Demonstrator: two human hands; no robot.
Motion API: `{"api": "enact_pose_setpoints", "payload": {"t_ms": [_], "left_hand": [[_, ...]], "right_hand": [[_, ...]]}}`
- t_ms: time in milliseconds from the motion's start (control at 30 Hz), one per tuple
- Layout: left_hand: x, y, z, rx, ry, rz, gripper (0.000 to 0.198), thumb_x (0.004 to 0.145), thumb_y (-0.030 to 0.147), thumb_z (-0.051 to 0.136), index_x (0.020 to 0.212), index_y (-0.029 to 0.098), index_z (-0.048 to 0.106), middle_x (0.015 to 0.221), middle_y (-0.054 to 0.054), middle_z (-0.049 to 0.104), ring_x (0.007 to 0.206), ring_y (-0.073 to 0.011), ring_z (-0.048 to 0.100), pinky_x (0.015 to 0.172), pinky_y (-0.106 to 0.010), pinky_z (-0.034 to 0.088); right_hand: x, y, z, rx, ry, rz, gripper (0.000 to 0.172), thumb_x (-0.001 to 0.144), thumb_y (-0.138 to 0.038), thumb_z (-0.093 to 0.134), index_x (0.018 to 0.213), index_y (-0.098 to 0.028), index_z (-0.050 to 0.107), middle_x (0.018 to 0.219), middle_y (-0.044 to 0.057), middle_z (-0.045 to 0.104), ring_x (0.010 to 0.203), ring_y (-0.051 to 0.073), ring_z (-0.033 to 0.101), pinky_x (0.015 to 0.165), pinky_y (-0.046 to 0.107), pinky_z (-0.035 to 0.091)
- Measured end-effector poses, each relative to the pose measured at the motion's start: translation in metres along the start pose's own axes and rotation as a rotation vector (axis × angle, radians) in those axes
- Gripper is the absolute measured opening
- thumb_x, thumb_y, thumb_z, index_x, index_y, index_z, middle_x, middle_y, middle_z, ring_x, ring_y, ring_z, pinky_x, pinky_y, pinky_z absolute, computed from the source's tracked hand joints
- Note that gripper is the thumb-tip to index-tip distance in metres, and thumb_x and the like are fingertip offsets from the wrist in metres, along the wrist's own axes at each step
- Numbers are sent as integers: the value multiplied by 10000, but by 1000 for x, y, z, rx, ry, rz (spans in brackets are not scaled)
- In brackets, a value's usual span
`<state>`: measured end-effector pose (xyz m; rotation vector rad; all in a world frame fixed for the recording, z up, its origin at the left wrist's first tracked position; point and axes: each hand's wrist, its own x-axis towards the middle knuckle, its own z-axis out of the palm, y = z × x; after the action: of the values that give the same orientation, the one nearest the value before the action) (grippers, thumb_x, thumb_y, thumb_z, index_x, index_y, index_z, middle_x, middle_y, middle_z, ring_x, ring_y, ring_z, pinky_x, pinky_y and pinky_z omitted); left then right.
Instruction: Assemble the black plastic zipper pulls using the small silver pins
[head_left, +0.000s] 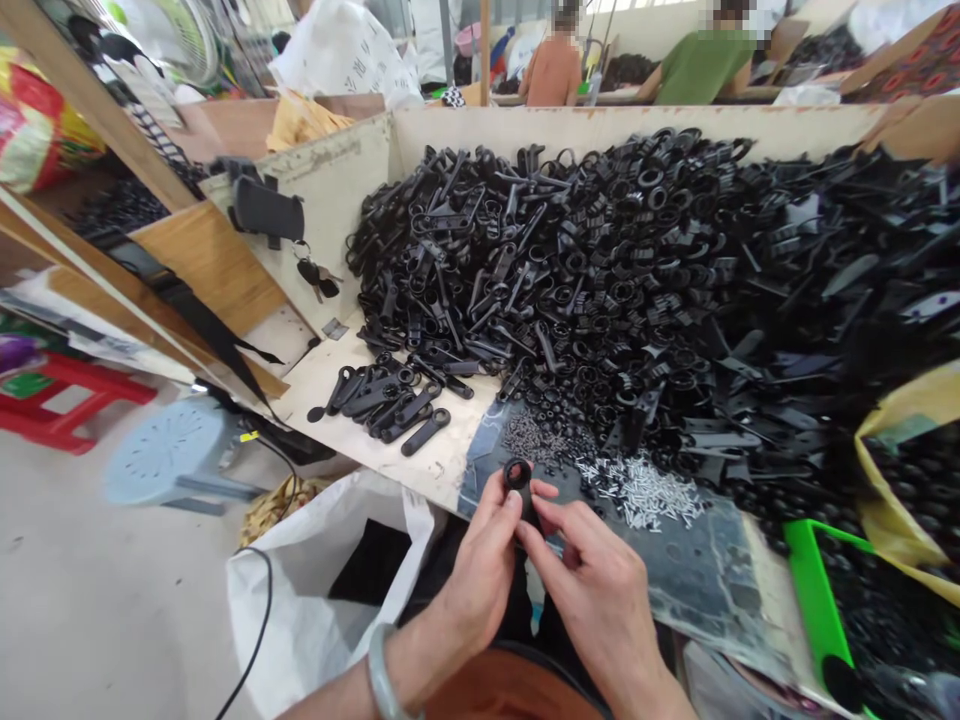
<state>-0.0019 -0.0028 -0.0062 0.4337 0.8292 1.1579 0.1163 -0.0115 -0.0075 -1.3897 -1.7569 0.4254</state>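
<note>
A black ring-ended part (523, 493) was held, ring uppermost, over the near edge of the dark board (697, 570). The left hand (484, 560) gripped it between thumb and curled fingers; the right hand (604, 565), partly closed, pinched its lower end. Beyond lay small silver pieces (645, 490) and heaped black parts (555, 260).

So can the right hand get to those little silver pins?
Probably yes: the silver pins lie uncovered just beyond the right hand, with nothing seen between, though it is busy with the black ring-ended piece.
</note>
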Motion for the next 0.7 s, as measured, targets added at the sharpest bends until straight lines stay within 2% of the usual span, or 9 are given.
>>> {"api": "enact_pose_setpoints", "payload": {"t_ms": [233, 333, 433, 500, 567, 700], "left_hand": [[-1, -4, 2, 22, -7, 3, 246, 925, 344, 700, 1142, 228, 702, 1238, -64, 700, 1217, -206, 592, 1086, -328, 426], [0, -5, 4, -13, 46, -35, 307, 888, 323, 742, 1175, 229, 683, 1240, -67, 711, 1226, -197, 603, 1090, -316, 435], [2, -3, 3, -22, 90, -75, 323, 875, 346, 752, 1159, 216, 670, 1174, -79, 729, 1111, -197, 661, 976, -307, 516], [4, 0, 0, 4, 106, -95, 334, 875, 373, 750, 1148, 205, 657, 1098, -79, 734, 981, -185, 687, 854, -289, 558], [7, 3, -5, 67, 98, -87, 347, 880, 404, 742, 1141, 199, 642, 1010, -62, 718, 839, -157, 675, 707, -251, 562], [7, 7, -12, 238, 15, -44, 351, 913, 475, 687, 1121, 201, 618, 854, 0, 628, 584, -83, 521, 432, -156, 392]], "right_hand": [[0, 4, 3, -55, 10, -69, 243, 1036, -257, 528, 1058, -155, 748, 866, 67, 729, 646, 133, 690, 539, 212, 523], [-5, 7, 9, -130, 22, -98, 257, 1046, -241, 513, 1120, -144, 739, 820, 51, 720, 662, 139, 712, 586, 218, 538], [-7, 8, 9, -158, 10, -96, 260, 1040, -277, 536, 1137, -149, 740, 891, 67, 743, 652, 140, 713, 597, 230, 538], [-5, 8, 2, -76, -56, -55, 246, 1019, -317, 581, 1137, -180, 748, 971, 70, 750, 667, 138, 704, 606, 232, 541], [-1, 10, -8, 48, -103, 29, 245, 996, -347, 616, 1155, -218, 751, 948, 45, 731, 622, 123, 657, 560, 226, 521], [9, 17, -20, 198, -67, 255, 284, 951, -410, 654, 1140, -232, 769, 766, -6, 631, 514, 103, 503, 491, 227, 462]]}}
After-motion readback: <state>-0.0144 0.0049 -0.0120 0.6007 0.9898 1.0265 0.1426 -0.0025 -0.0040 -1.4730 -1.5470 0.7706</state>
